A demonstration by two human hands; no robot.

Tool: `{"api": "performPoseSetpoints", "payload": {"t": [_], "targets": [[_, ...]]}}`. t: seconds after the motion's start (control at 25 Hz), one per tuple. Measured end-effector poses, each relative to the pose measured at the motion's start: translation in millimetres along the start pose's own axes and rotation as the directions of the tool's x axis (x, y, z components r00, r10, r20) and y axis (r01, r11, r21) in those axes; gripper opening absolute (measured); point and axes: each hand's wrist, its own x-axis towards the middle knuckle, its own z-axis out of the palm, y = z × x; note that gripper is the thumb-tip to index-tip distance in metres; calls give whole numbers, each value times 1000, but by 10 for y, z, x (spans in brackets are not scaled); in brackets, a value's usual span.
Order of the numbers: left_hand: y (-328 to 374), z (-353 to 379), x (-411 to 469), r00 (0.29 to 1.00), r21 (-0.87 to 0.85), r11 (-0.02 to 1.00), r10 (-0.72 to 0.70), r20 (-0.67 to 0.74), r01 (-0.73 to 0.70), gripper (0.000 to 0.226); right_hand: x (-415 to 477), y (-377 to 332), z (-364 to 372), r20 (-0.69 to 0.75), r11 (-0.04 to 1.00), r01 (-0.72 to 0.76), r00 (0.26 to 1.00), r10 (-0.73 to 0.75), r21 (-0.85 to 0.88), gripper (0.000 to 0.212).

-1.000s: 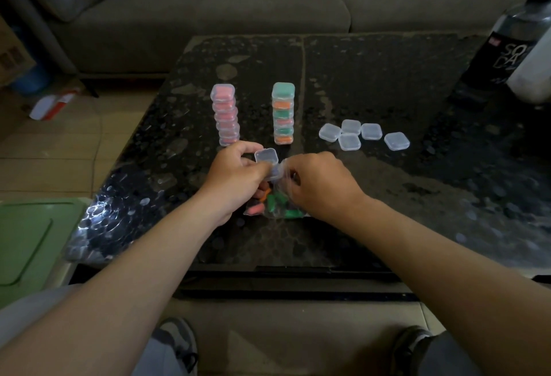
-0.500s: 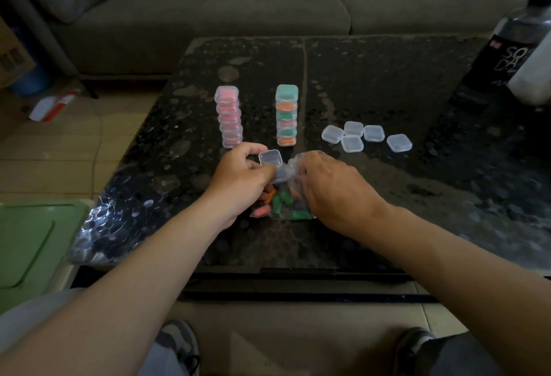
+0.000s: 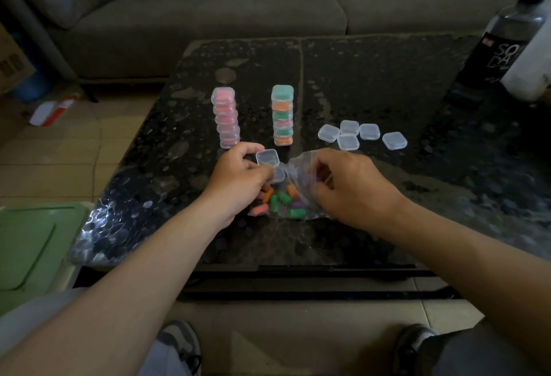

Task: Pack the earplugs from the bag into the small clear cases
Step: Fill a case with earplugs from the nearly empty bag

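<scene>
Grips the open clear case [image 3: 268, 158] with the left hand [image 3: 238, 178], fingers curled round its base, lid tipped up. Pinches the film of the bag [image 3: 301, 167] with the right hand [image 3: 354, 193], fingers bent into its mouth; cannot tell about any plug between the fingertips. Loose earplugs [image 3: 280, 199] inside the bag, lying on the table [image 3: 387, 77] between both hands, at 6 o'clock of the tabletop.

Risks, by judgement: tugging the film and spilling plugs toward the near edge; dropping a springy plug short of the case.

Farther, at 11 and 12 o'clock from the bag, near the left knuckles: pink stack [image 3: 225, 117] and mixed stack [image 3: 282, 115], 2 tall columns likely to topple under a careless lift. At 1 o'clock: 5 empty cases [image 3: 348, 141], apart from both hands.
</scene>
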Motion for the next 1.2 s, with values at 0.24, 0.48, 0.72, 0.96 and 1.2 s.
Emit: {"api": "performPoseSetpoints", "payload": {"t": [0.24,0.48,0.72,0.96,1.2], "targets": [[108,-40,-77,993,34,995,94,-68,-92,43,-86,23,-86,-143,1000,18,990,-19,-5,8],[248,-37,-293,979,17,979,204,17,-204,39,-121,-9,-169,-258,994,111,960,-110,-10,5],[376,-15,-404,976,-139,978,171,132,-153,39,-138,-118,-220,-277,976,210,943,-185,64,11],[423,-82,-398,960,-214,971,159,230,-110,45,-76,-159,-147,-202,961,253,953,-227,113,9],[339,-120,-336,953,-298,953,133,273,-48,47,-5,-188,-67,-213,960,251,952,-222,123,10]]}}
